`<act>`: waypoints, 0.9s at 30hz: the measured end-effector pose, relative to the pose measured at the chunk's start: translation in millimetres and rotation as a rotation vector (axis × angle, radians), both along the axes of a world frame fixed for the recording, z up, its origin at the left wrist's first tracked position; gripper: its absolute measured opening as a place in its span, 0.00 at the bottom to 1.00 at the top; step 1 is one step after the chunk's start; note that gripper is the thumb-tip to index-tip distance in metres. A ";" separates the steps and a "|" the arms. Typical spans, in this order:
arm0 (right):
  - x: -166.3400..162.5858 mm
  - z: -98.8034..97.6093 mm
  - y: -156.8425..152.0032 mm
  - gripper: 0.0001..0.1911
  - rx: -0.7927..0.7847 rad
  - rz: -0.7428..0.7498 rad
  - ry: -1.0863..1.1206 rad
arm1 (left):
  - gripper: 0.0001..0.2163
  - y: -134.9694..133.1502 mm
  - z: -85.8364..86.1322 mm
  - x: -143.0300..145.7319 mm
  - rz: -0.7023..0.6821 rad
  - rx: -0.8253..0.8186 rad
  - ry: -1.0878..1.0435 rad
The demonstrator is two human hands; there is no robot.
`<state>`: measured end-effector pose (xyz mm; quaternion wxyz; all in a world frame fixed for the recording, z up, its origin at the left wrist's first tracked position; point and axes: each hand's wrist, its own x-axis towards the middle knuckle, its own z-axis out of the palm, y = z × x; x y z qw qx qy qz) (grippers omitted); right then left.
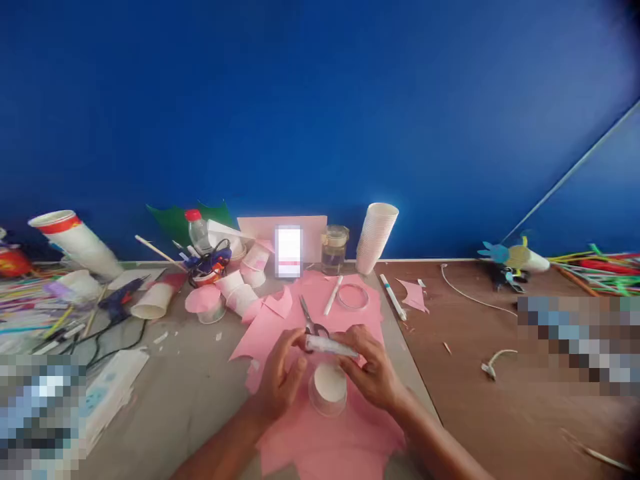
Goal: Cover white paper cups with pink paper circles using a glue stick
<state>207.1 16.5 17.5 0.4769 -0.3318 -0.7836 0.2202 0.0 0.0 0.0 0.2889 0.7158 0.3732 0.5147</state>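
Note:
Both of my hands meet over a sheet of pink paper [325, 440] on the table. My left hand [280, 380] pinches the left end of a white glue stick or marker tube [330, 346]. My right hand [367, 370] grips the tube's right part with curled fingers. Just below the tube stands a white paper cup [329, 388], upside down between my hands. A pair of scissors [311, 320] lies on the pink paper just beyond my fingers.
A tall stack of white cups [376, 237], a glass jar [335, 248], a tape ring [353, 297] and two white pens [393, 297] lie behind. Cups, a bottle and a glue gun [120, 300] crowd the left. Coloured straws [595, 267] lie far right.

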 end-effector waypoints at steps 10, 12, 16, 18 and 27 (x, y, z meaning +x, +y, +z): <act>-2.7 3.0 -8.5 0.28 -0.454 0.170 0.308 | 0.09 -6.9 3.9 3.4 -0.063 -0.164 0.000; -3.5 2.5 -9.6 0.30 -0.548 0.219 0.383 | 0.09 -7.6 0.7 3.7 -0.055 -0.178 -0.020; -9.9 4.9 -13.5 0.23 -0.687 0.235 0.510 | 0.09 -9.4 -0.5 4.0 -0.051 -0.190 -0.013; -14.0 7.2 -15.5 0.18 -0.724 0.229 0.587 | 0.08 -9.8 3.3 5.3 -0.051 -0.194 0.023; -29.3 4.6 -16.9 0.11 -0.584 0.247 0.489 | 0.09 -5.8 16.5 10.9 -0.046 -0.033 0.292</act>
